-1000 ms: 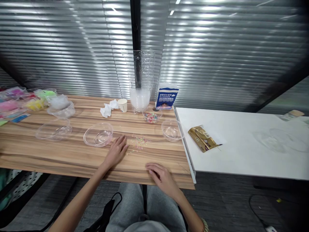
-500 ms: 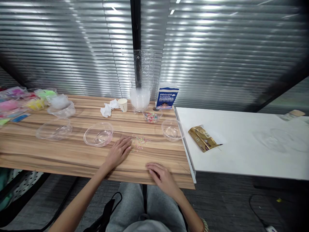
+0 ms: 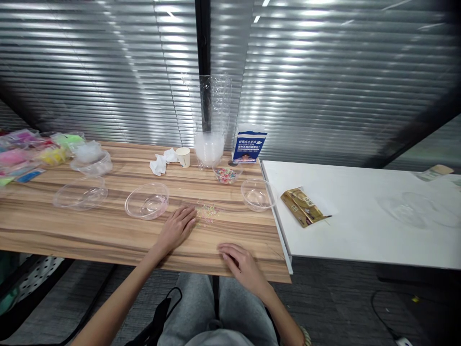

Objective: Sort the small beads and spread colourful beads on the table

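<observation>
My left hand lies flat on the wooden table, fingers stretched out, its fingertips touching a small scatter of coloured beads. My right hand rests near the table's front edge with fingers loosely curled, palm down, holding nothing that I can see. An empty clear plastic bowl stands just left of my left hand. A small clear bowl with coloured beads sits behind the scatter, and another empty clear bowl is at the table's right end.
A stack of clear cups in a plastic sleeve, a paper cup, crumpled tissue and a blue packet stand at the back. Coloured bags and clear lids lie far left. A gold packet lies on the adjoining white table.
My left hand slid a little to the right, onto the edge of the bead scatter, pushing the beads closer together. My right hand stayed put.
</observation>
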Demonstrator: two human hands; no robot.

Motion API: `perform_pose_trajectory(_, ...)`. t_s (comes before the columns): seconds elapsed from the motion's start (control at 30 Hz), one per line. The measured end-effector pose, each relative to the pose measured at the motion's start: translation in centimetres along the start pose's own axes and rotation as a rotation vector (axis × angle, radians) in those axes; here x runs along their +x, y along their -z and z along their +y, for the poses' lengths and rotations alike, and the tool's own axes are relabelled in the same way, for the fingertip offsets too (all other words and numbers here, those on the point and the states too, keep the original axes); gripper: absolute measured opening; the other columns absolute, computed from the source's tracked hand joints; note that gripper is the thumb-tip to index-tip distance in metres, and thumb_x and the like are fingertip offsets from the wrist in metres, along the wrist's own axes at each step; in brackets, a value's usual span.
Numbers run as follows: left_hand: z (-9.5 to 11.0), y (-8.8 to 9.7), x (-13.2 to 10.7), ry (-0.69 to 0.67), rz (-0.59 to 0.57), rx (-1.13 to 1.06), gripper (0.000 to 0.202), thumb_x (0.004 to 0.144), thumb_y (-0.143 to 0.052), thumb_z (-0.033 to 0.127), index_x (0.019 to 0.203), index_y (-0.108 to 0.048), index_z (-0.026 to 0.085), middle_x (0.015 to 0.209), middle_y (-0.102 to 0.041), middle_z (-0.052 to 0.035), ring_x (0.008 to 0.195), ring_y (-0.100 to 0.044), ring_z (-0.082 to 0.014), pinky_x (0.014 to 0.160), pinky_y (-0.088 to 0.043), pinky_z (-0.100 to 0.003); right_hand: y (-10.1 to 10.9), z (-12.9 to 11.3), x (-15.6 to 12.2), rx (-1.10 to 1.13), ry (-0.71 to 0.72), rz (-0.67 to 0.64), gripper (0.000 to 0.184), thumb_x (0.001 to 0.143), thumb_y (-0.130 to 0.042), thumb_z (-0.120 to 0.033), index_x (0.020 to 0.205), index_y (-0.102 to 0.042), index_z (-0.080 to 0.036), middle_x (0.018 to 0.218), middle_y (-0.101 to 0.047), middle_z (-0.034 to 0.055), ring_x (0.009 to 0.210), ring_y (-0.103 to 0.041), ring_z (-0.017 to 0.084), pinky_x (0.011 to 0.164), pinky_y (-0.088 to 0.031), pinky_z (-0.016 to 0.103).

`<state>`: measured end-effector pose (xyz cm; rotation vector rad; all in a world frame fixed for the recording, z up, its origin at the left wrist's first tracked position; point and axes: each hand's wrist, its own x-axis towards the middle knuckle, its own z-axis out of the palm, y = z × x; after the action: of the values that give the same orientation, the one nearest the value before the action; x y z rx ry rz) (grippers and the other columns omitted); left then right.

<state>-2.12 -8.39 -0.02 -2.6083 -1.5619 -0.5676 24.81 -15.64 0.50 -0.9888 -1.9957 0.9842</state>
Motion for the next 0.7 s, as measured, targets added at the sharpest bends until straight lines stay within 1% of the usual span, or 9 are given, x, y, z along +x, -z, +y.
perform_pose_trajectory(0.17, 0.3, 0.4, 0.1, 0.021, -0.019, -0.001, 0.037, 0.099, -0.033, 0.035, 0.114, -0.064, 0.02, 0.131, -0.059, -0.0076, 0.127, -0.046, -0.0254, 0.108, -0.035, -0.049, 0.1, -0.2, 0.0, 0.007, 0.003, 0.005, 0.025, 0.097, -0.044, -0.021, 0.109, -0.065, -0.019, 0.113, -0.066, 0.0074, 0.108, -0.06, 0.019, 0.098, -0.047, 0.035)
perform_pose_trajectory(0.27, 0.4, 0.5, 0.2, 0.03, -0.031, -0.004, 0.038, 0.099, -0.031, 0.035, 0.112, -0.064, 0.022, 0.132, -0.058, -0.007, 0.129, -0.044, -0.0247, 0.109, -0.033, -0.05, 0.1, -0.3, 0.0, 0.01, 0.003, 0.01, 0.025, 0.097, -0.043, -0.021, 0.109, -0.065, -0.019, 0.113, -0.066, 0.0077, 0.108, -0.06, 0.019, 0.098, -0.048, 0.036)
perform_pose_trajectory(0.33, 0.4, 0.4, 0.2, 0.039, -0.029, -0.007, 0.038, 0.099, -0.031, 0.036, 0.113, -0.063, 0.021, 0.133, -0.057, -0.007, 0.13, -0.043, -0.0247, 0.111, -0.032, -0.05, 0.1, -0.3, 0.0, 0.011, 0.004, 0.007, 0.026, 0.097, -0.043, -0.021, 0.11, -0.065, -0.02, 0.113, -0.066, 0.0077, 0.109, -0.06, 0.02, 0.098, -0.047, 0.037)
perform_pose_trajectory(0.4, 0.4, 0.3, 0.3, 0.057, -0.019, -0.005, 0.039, 0.098, -0.032, 0.037, 0.119, -0.06, 0.02, 0.135, -0.055, -0.0083, 0.131, -0.042, -0.0254, 0.111, -0.031, -0.05, 0.1, -0.3, 0.0, 0.01, 0.004, 0.001, 0.026, 0.097, -0.043, -0.021, 0.11, -0.065, -0.02, 0.114, -0.066, 0.0076, 0.109, -0.059, 0.02, 0.098, -0.047, 0.037)
perform_pose_trajectory(0.53, 0.3, 0.0, 0.2, 0.107, 0.014, -0.002, 0.047, 0.098, -0.034, 0.039, 0.134, -0.048, 0.013, 0.14, -0.049, -0.0133, 0.133, -0.038, -0.0274, 0.109, -0.035, -0.048, 0.2, -0.3, 0.0, 0.004, -0.004, -0.002, 0.025, 0.097, -0.044, -0.021, 0.11, -0.065, -0.02, 0.114, -0.066, 0.0071, 0.11, -0.059, 0.019, 0.099, -0.047, 0.036)
perform_pose_trajectory(0.6, 0.1, -0.2, 0.1, 0.096, 0.009, -0.004, 0.047, 0.098, -0.035, 0.04, 0.135, -0.047, 0.015, 0.142, -0.047, -0.0123, 0.135, -0.036, -0.0272, 0.11, -0.034, -0.048, 0.2, -0.3, -0.1, 0.002, -0.002, -0.005, 0.025, 0.097, -0.044, -0.021, 0.111, -0.065, -0.02, 0.114, -0.066, 0.0071, 0.11, -0.059, 0.019, 0.099, -0.047, 0.036)
perform_pose_trajectory(0.7, -0.2, -0.5, 0.0, 0.069, -0.015, 0.005, 0.044, 0.098, -0.035, 0.04, 0.133, -0.05, 0.018, 0.144, -0.046, -0.0099, 0.136, -0.035, -0.0273, 0.111, -0.033, -0.048, 0.2, -0.3, -0.1, -0.001, 0.003, -0.007, 0.025, 0.097, -0.044, -0.022, 0.111, -0.065, -0.02, 0.115, -0.065, 0.0073, 0.111, -0.058, 0.019, 0.099, -0.047, 0.036)
